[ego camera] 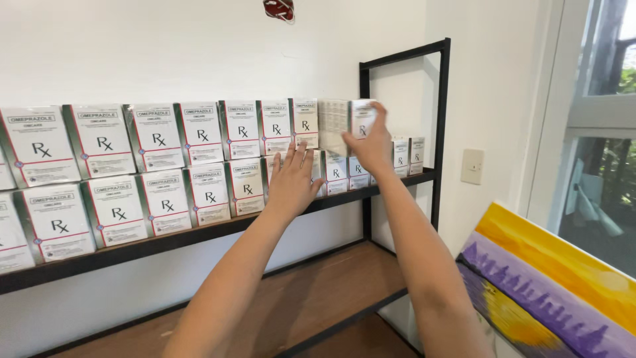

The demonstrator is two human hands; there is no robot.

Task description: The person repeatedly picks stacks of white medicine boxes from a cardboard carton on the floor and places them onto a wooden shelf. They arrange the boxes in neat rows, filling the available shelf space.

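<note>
white med box (362, 117) gripped by r hand (372, 147); l hand (291, 180) flat, fingers spread, on stacked boxes (246, 184).

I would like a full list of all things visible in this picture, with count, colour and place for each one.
boxes: many, white with red and grey trim, two stacked rows along the upper shelf
held box: one, white, top row near the right end
shelf: one unit, black metal frame with brown boards, against the wall
wall: white, behind the shelf
switch: one, cream, on the wall right of the shelf
painting: one, yellow, orange and purple, bottom right
window: one, white frame, far right
left hand: flat against the lower-row boxes
right hand: gripping the held box
</note>
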